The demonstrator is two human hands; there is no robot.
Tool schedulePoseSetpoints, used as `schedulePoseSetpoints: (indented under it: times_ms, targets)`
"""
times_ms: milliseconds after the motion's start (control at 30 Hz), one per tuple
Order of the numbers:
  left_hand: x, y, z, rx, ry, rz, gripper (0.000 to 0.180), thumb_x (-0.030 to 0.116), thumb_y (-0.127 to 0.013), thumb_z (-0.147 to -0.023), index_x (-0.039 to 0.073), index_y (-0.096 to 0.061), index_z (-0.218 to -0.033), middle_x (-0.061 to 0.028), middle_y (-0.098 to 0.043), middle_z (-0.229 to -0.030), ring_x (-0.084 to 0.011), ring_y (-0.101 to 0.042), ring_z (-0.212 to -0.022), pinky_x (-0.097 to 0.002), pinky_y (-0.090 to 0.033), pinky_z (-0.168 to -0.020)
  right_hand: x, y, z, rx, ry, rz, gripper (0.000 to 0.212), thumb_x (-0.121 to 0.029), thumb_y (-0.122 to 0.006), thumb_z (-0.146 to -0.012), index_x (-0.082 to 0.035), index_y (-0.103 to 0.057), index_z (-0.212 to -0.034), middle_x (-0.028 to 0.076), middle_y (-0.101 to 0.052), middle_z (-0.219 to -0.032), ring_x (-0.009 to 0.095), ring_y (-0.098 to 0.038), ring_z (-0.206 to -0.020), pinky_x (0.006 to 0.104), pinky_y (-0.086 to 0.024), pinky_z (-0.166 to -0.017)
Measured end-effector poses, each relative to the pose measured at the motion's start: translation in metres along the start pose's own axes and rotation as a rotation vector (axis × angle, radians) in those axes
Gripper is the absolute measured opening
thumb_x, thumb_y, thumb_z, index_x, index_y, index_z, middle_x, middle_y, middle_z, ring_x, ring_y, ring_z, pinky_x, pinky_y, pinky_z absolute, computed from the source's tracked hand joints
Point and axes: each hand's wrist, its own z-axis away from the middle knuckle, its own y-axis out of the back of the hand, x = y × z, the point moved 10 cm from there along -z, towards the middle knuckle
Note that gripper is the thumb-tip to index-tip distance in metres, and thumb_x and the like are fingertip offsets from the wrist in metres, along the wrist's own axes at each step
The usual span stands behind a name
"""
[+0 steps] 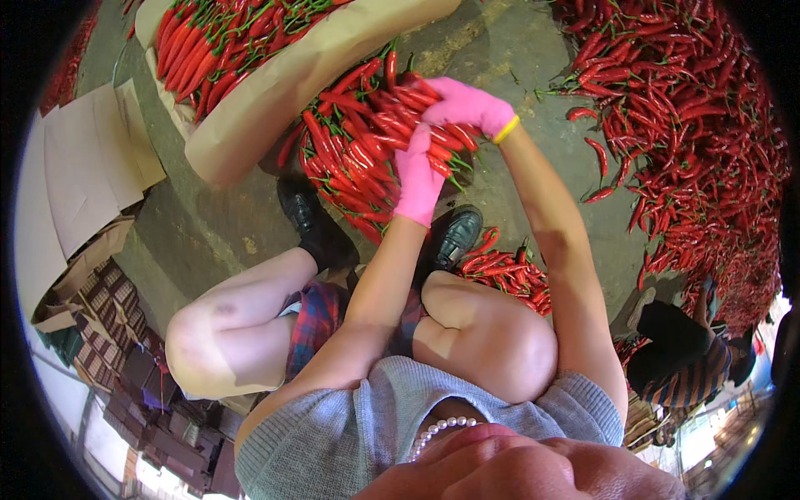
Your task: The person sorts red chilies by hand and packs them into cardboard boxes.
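Observation:
Both my hands wear pink gloves and meet over a heap of long red chili peppers (pixel 346 167) in front of my feet. My left hand (pixel 418 179) is closed around the near side of a bunch of red chili peppers (pixel 400 123), thumb up along them. From the far right, my right hand (pixel 465 104) curls over the same bunch, its fingertips partly hidden among the peppers. Green stems of the bunch point down and right, beside my left hand's fingers. Left of the heap stands a paper-lined box (pixel 250 117) filled with red chili peppers laid in rows.
A large pile of red chili peppers (pixel 667 125) spreads across the floor at right. A smaller pile (pixel 508 275) lies by my right shoe (pixel 457 237). Flattened cardboard (pixel 75 183) and stacked crates (pixel 117 317) stand at left. Another person (pixel 683 358) crouches at lower right.

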Motion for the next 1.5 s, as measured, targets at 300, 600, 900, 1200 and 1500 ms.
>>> schedulePoseSetpoints:
  times_ms: [300, 600, 900, 1200, 1500]
  targets:
    - [-0.042, -0.002, -0.009, 0.014, 0.264, 0.063, 0.033, 0.01, -0.058, -0.099, 0.004, -0.055, -0.131, -0.0106, -0.064, -0.124, -0.0225, -0.066, -0.107, -0.0392, -0.056, -0.092, 0.047, 0.026, 0.012, 0.067, -0.288, 0.172, 0.066, -0.026, -0.066, -0.079, 0.001, -0.052, -0.138, 0.017, -0.067, -0.124, 0.026, -0.063, -0.11, 0.0349, -0.049, -0.095]
    - [-0.075, -0.019, 0.087, -0.319, 0.321, -0.677, 0.035, 0.01, -0.068, -0.087, 0.003, -0.063, -0.121, -0.0032, -0.068, -0.107, -0.0116, -0.063, -0.094, -0.0291, -0.052, -0.083, 0.114, -0.059, 0.193, 0.649, 0.061, -0.769, 0.06, -0.003, -0.06, -0.083, 0.0, -0.047, -0.142, 0.003, -0.064, -0.122, 0.013, -0.059, -0.109, 0.0304, -0.048, -0.098]
    - [-0.012, -0.041, -0.043, -0.174, 0.242, -0.647, 0.029, 0.013, -0.067, -0.092, -0.002, -0.065, -0.117, -0.0096, -0.071, -0.112, -0.0201, -0.069, -0.098, -0.0345, -0.056, -0.085, 0.038, 0.046, 0.102, 0.759, 0.106, -0.458, 0.025, -0.011, -0.065, -0.084, -0.001, -0.066, -0.106, 0.002, -0.067, -0.09, 0.012, -0.058, -0.081, 0.0294, -0.049, -0.074]
    - [-0.008, -0.029, -0.031, -0.182, 0.218, -0.221, 0.036, 0.014, -0.055, -0.099, 0.001, -0.056, -0.132, -0.0128, -0.065, -0.125, -0.0249, -0.064, -0.114, -0.0416, -0.053, -0.099, 0.031, 0.045, 0.059, 0.501, -0.139, -0.141, 0.045, -0.027, -0.069, -0.078, 0.003, -0.066, -0.112, 0.013, -0.072, -0.099, 0.02, -0.065, -0.091, 0.034, -0.052, -0.085]
    - [-0.05, 0.052, 0.057, 0.014, 0.27, -0.095, 0.036, 0.011, -0.054, -0.098, 0.003, -0.052, -0.134, -0.0118, -0.062, -0.125, -0.0239, -0.065, -0.108, -0.0417, -0.053, -0.096, 0.07, -0.039, 0.085, 0.419, -0.363, 0.241, 0.07, -0.041, -0.07, -0.076, -0.002, -0.057, -0.133, 0.027, -0.062, -0.128, 0.04, -0.057, -0.123, 0.0417, -0.046, -0.104]
